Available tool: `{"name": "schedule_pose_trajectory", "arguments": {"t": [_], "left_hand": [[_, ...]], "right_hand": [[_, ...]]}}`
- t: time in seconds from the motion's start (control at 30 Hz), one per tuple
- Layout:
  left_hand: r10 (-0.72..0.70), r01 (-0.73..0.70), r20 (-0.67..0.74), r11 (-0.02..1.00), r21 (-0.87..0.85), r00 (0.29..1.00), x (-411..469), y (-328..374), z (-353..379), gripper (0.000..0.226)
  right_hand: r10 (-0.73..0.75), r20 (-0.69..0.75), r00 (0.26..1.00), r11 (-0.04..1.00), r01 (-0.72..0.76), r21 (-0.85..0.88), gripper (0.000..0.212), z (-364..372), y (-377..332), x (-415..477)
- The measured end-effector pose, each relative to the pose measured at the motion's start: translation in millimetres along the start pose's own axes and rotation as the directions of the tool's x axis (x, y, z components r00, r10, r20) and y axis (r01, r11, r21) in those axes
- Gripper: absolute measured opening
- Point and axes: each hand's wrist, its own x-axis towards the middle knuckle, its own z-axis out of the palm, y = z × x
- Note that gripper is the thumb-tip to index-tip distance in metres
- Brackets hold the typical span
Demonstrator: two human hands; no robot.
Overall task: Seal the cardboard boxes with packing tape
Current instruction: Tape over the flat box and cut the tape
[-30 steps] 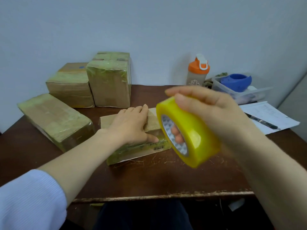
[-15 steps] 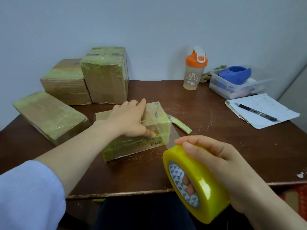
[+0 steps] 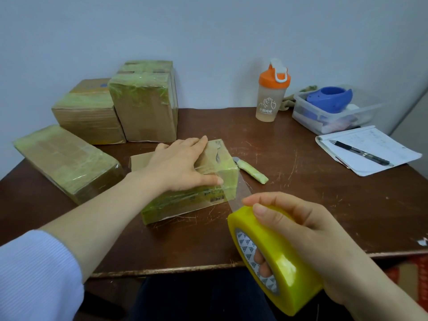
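A small flat cardboard box [image 3: 215,181] lies in the middle of the brown table [image 3: 301,205], partly wrapped in clear yellowish tape. My left hand [image 3: 180,165] lies flat on its top, thumb pressing the tape at the near edge. My right hand [image 3: 301,232] grips a yellow roll of packing tape [image 3: 273,258] at the table's front edge, fingers through its core. A clear strip of tape [image 3: 240,195] stretches from the roll to the box's right end.
Three taped cardboard boxes [image 3: 69,163] [image 3: 88,112] [image 3: 146,105] stand at the back left. A small utility knife [image 3: 251,170] lies right of the box. An orange-lidded shaker bottle [image 3: 271,93], a clear plastic tub [image 3: 335,110] and a notepad with pen [image 3: 363,149] occupy the back right.
My right hand brought the tape roll down from above the box to the table's front edge, pulling out a strip. My left hand stayed on the box.
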Motion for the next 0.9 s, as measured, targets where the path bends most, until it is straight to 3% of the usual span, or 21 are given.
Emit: {"name": "schedule_pose_trajectory", "arguments": {"t": [0.2, 0.43, 0.57, 0.73, 0.9], "left_hand": [[0.012, -0.013, 0.016, 1.000, 0.018, 1.000, -1, 0, 0, 0.108], [0.049, -0.051, 0.023, 0.997, 0.059, 0.999, -2, 1, 0, 0.082], [0.069, -0.072, 0.036, 0.994, 0.085, 0.997, -2, 2, 0, 0.078], [0.304, -0.298, -0.053, 0.949, 0.100, 0.951, -4, 6, 2, 0.078], [0.358, -0.355, -0.072, 0.933, 0.051, 0.931, -8, 11, 4, 0.069]], "right_hand": [[0.012, 0.002, 1.000, 1.000, -0.012, -0.007, 0.020, 0, 7, 1], [0.033, 0.007, 0.999, 0.998, -0.033, -0.054, 0.019, -2, 9, 4], [0.059, 0.024, 0.998, 0.997, -0.057, -0.045, 0.020, -4, 7, 5], [0.098, 0.040, 0.994, 0.995, -0.098, -0.004, 0.028, -8, 6, 4], [0.108, 0.052, 0.993, 0.994, -0.109, 0.007, 0.028, -9, 5, 4]]}}
